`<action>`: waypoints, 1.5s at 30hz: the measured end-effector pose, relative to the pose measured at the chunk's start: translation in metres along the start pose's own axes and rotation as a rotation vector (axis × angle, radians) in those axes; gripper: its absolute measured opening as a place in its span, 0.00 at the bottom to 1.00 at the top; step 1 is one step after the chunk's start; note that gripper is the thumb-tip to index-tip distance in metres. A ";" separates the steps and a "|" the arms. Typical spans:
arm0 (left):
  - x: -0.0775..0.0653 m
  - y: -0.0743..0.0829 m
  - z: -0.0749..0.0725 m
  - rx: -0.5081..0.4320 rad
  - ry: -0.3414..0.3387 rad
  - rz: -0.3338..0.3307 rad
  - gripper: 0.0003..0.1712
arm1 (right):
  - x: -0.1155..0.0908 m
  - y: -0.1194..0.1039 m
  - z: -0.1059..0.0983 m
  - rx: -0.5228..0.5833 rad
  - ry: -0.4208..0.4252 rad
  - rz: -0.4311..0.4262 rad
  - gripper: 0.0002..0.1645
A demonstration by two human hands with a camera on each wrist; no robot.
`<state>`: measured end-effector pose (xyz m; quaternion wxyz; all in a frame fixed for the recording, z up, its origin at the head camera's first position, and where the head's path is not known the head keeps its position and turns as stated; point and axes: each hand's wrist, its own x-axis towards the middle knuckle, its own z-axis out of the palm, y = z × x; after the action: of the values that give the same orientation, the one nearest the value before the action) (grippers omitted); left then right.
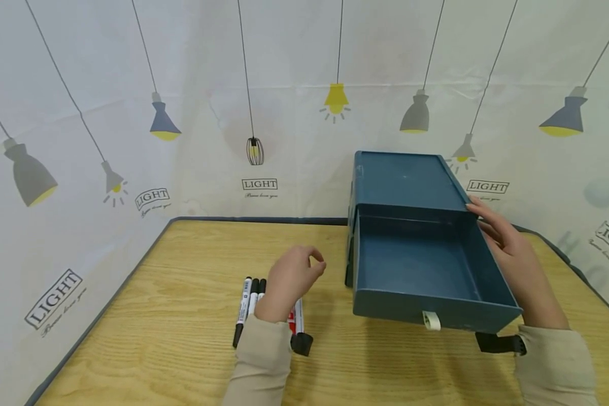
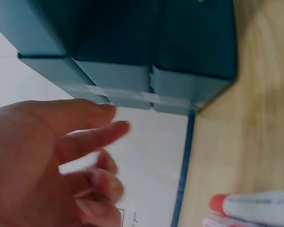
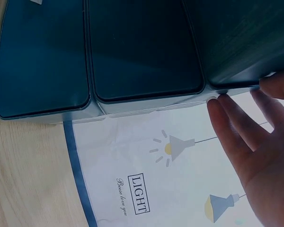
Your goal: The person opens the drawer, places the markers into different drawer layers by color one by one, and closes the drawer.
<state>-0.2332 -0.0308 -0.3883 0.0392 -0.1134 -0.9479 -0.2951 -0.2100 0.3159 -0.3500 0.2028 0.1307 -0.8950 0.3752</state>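
Observation:
A dark blue drawer cabinet [image 1: 403, 175] stands at the right with its top drawer [image 1: 416, 265] pulled far out. A pale tab [image 1: 431, 321] hangs on the drawer's front. My right hand [image 1: 520, 259] touches the cabinet's right side near its front edge, fingers fairly straight. In the right wrist view, the fingers [image 3: 227, 123] reach along the side below the drawer's thumb-side edge. My left hand [image 1: 291, 279] hovers left of the cabinet, fingers loosely bent, holding nothing. Beneath it lie several whiteboard markers [image 1: 244, 304], partly hidden by the hand and sleeve.
Two lower drawers [image 3: 144, 52] sit closed under the pulled-out one. The cabinet stands on a wooden table [image 1: 172, 316] with a dark rear edge. Behind it hangs a white sheet [image 1: 294, 124] printed with lamps. A black strap [image 1: 499, 343] shows at my right wrist.

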 end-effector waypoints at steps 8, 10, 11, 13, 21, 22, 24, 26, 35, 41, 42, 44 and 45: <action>-0.004 -0.016 0.014 0.102 -0.129 -0.155 0.23 | -0.003 0.001 0.000 0.007 -0.005 -0.006 0.27; -0.005 -0.018 0.016 0.102 -0.139 -0.179 0.25 | -0.003 0.002 0.000 0.005 -0.005 -0.002 0.28; -0.005 -0.019 0.017 0.100 -0.146 -0.190 0.25 | -0.004 0.003 0.000 0.004 -0.005 -0.003 0.28; -0.006 -0.022 0.018 0.096 -0.163 -0.205 0.24 | -0.004 0.004 0.000 0.001 -0.007 -0.003 0.28; -0.007 -0.031 0.024 0.086 -0.221 -0.217 0.14 | -0.004 0.003 0.002 0.007 -0.009 0.003 0.28; -0.007 -0.031 0.025 0.086 -0.222 -0.220 0.13 | -0.004 0.003 0.002 0.005 -0.009 0.000 0.28; -0.007 -0.032 0.026 0.085 -0.223 -0.217 0.11 | -0.003 0.003 0.002 -0.002 -0.007 -0.008 0.28; -0.007 -0.032 0.026 0.087 -0.221 -0.212 0.11 | -0.003 0.004 0.002 -0.008 -0.005 -0.014 0.28; -0.005 -0.033 0.030 0.152 -0.211 -0.204 0.25 | -0.002 0.004 0.002 -0.002 -0.003 -0.027 0.28; -0.004 -0.032 0.030 0.127 -0.232 -0.202 0.17 | 0.000 0.003 0.002 0.004 0.003 -0.032 0.27; -0.004 -0.032 0.030 0.123 -0.233 -0.200 0.16 | 0.000 0.003 0.001 0.006 0.003 -0.033 0.28; -0.004 -0.031 0.029 0.119 -0.233 -0.192 0.14 | 0.001 0.003 0.001 0.002 0.002 -0.030 0.28; -0.004 -0.031 0.029 0.119 -0.233 -0.189 0.14 | 0.001 0.003 0.001 0.002 0.000 -0.031 0.28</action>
<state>-0.2366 -0.0401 -0.4297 -0.0922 -0.0546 -0.9683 -0.2256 -0.2122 0.3172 -0.3519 0.2086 0.1445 -0.8925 0.3730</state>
